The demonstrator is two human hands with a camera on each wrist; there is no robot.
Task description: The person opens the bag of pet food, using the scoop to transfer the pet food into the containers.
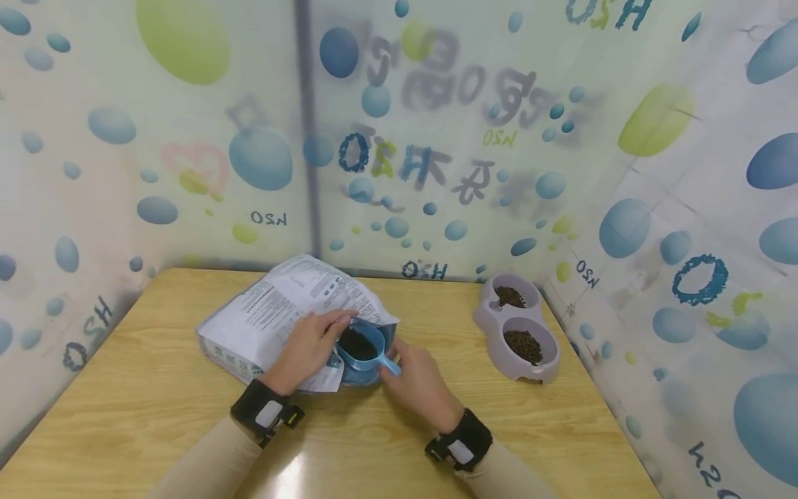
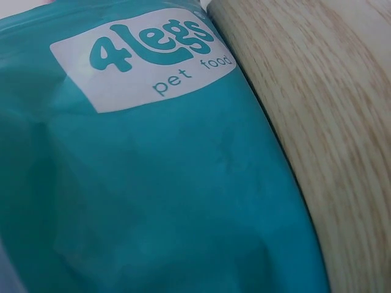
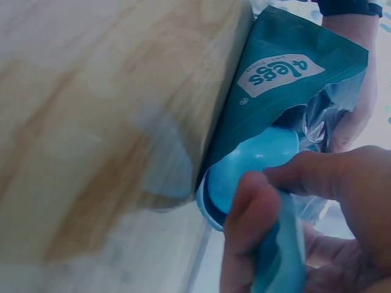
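A pet food bag (image 1: 299, 298), white on the face turned up and teal on another side, lies on its side with its open mouth toward me. My left hand (image 1: 309, 346) holds the upper edge of that mouth. At the mouth is a light blue scoop (image 1: 364, 351), dark inside; whether that is food or shadow I cannot tell. My right hand (image 1: 420, 384) grips the scoop's handle, finger and thumb close to its bowl in the right wrist view. Only the bag's teal side (image 2: 171, 183) and the table appear in the left wrist view.
On the wooden table (image 1: 156, 416), to the right, stands a grey double pet bowl (image 1: 499, 339) with brown kibble in both hollows. Patterned curtains or sheets (image 1: 399, 138) close off the back and both sides.
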